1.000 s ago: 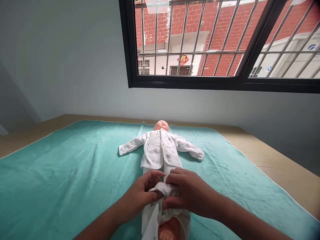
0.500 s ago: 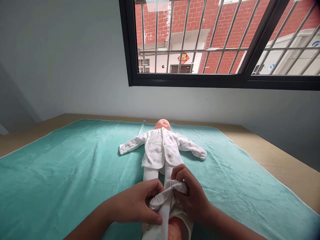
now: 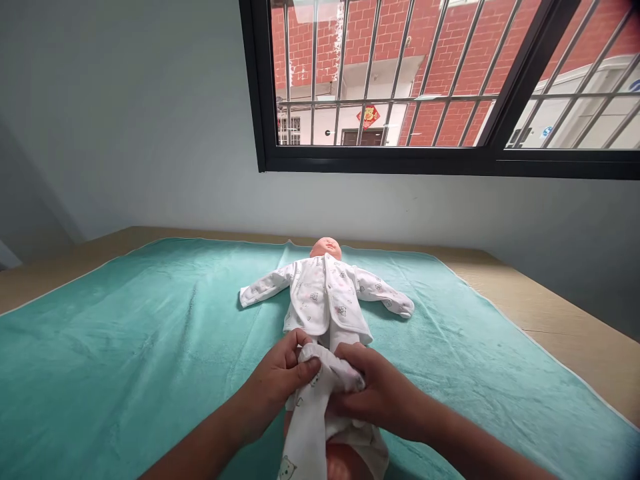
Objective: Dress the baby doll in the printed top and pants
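Observation:
A baby doll [image 3: 326,247] lies on its back, its head away from me, in a white printed jacket [image 3: 309,293] with the sleeves spread out. White baby pants [image 3: 307,427] with small bear prints are bunched over the doll's lower legs. At the gathered waistband, my left hand [image 3: 275,377] pinches the left side between thumb and fingers. My right hand [image 3: 377,390] grips the right side of the same band, its fingertips partly hidden in the cloth. Bare doll skin shows below the fabric near the bottom edge.
A teal blanket [image 3: 150,347] covers most of the wooden table [image 3: 540,293]. Behind the table is a pale wall [image 3: 150,133] with a black-framed barred window [image 3: 375,162].
Both hands have drawn the waistband up toward the doll's body. My left hand has shifted up and its thumb now lies on the band. The jacket and head have stayed put.

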{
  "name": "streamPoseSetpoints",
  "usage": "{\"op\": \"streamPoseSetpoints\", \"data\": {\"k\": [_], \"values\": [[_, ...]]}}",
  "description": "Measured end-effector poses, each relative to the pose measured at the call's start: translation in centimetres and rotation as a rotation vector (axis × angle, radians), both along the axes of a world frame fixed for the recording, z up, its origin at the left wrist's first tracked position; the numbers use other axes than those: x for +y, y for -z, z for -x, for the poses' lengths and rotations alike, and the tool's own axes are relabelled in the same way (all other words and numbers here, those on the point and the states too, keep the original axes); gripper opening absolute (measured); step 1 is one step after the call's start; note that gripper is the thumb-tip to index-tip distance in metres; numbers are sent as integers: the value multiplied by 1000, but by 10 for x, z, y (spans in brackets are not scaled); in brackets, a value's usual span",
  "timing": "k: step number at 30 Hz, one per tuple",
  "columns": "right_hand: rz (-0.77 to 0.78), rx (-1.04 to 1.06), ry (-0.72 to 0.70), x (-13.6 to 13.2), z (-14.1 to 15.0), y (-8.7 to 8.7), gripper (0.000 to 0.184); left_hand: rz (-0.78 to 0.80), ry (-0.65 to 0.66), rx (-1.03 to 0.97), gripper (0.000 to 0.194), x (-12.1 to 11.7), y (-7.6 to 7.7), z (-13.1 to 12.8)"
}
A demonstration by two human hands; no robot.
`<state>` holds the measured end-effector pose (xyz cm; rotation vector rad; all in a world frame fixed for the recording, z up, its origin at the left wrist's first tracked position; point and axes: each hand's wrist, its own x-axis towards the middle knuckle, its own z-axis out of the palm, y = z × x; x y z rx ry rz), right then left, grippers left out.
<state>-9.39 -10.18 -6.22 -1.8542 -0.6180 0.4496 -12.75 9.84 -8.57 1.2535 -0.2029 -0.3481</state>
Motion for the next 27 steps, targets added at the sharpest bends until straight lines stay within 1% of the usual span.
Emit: {"op": "streamPoseSetpoints", "data": {"k": [1, 2, 4, 5, 6, 7, 8, 9, 12, 13, 15, 17, 18, 20, 22, 27], "values": [[-60, 30, 38, 1, -1, 1, 16, -53, 52, -3, 37, 0, -5, 1], [-120, 68, 80, 2, -2, 2, 13, -137, 113, -14, 42, 0, -10, 3], [-195, 149, 148, 2, -2, 3, 10, -370, 222, -58, 52, 1, -20, 7], [-209, 188, 159, 1, -2, 3, 9, -478, 247, -84, 51, 1, -24, 8], [-220, 225, 158, 1, -2, 3, 10, -551, 246, -107, 46, 1, -26, 9], [-235, 257, 153, 0, -2, 3, 12, -574, 228, -120, 36, 1, -26, 9], [-256, 281, 146, -1, -2, 3, 14, -549, 207, -119, 27, 2, -25, 8], [-282, 300, 133, -2, -3, 2, 15, -486, 186, -108, 22, 3, -22, 6], [-316, 329, 61, -5, -6, 1, 15, -219, 98, -55, 28, 6, -10, 0], [-297, 326, 22, -5, -7, 0, 15, -150, 61, -34, 29, 6, -7, -1], [-232, 313, -84, -5, -9, -1, 21, -68, 0, 12, 29, 6, -4, -2], [-164, 313, -177, -3, -9, -1, 28, -48, -15, 43, 29, 4, -3, -2], [-143, 313, -183, -2, -8, 0, 27, -52, -13, 46, 29, 4, -2, -1], [-134, 306, -127, 0, -6, 1, 17, -71, -14, 30, 28, 3, 0, -1], [-164, 309, -49, 2, -5, 2, 10, -104, -15, 4, 27, 4, 2, -2], [-304, 440, 71, -1, -7, 1, 9, -157, 11, -14, 25, 5, 7, -5]]}}
